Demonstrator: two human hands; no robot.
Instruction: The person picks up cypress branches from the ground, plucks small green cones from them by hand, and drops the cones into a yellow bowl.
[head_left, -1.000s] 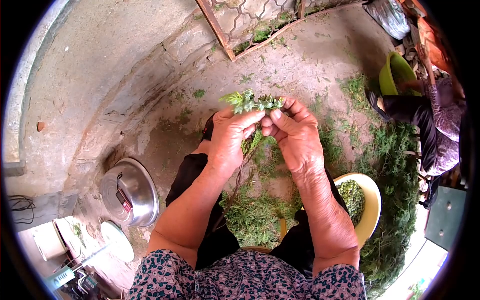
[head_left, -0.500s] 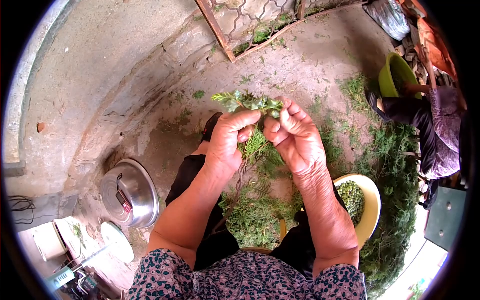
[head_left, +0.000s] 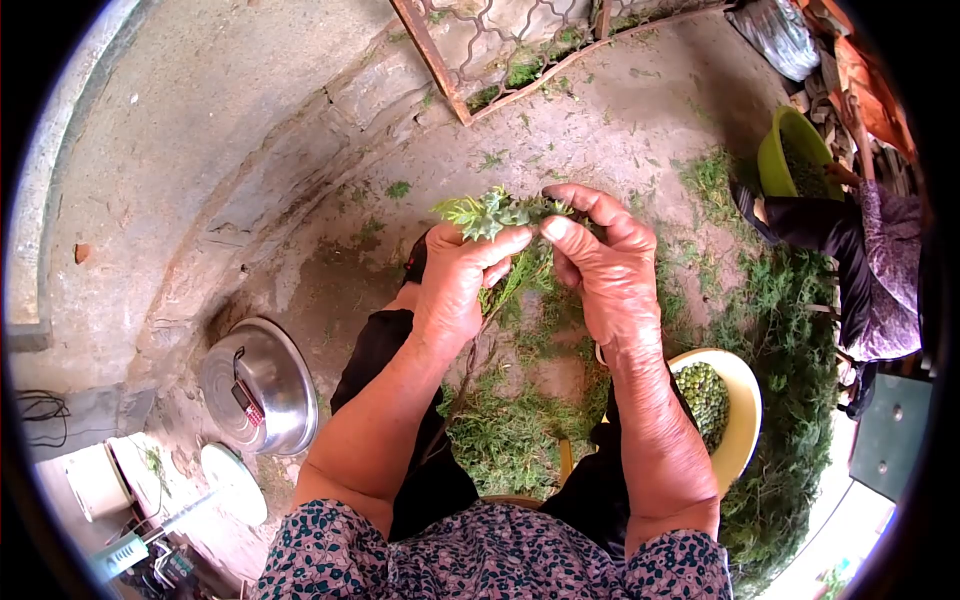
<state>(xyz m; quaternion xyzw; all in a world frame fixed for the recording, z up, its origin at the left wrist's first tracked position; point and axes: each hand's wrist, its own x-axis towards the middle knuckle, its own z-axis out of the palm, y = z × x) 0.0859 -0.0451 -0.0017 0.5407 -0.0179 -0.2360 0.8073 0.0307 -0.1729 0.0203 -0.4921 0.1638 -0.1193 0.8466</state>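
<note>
My left hand [head_left: 455,280] is closed around a leafy evergreen sprig [head_left: 490,215], thumb pressed along it, and the sprig's thin brown stem hangs down toward my lap. Pale green, knobbly cones show among its leaves. My right hand [head_left: 615,265] pinches the sprig's right end between thumb and forefinger; exactly what lies between those fingertips is partly hidden. Beside my right forearm stands a yellow basin [head_left: 742,405] holding many small green cones [head_left: 703,398].
Cut evergreen branches [head_left: 785,400] are heaped at the right, with clippings [head_left: 510,430] between my legs. Another person [head_left: 890,270] sits at the right, a hand by a lime-green tub [head_left: 773,160]. A metal basin [head_left: 290,380] with a phone-like object on it rests left.
My right hand has shifted slightly right and its grip on the sprig's end has changed. The sprig has turned a little in my left hand. The other person's hand has moved at the tub.
</note>
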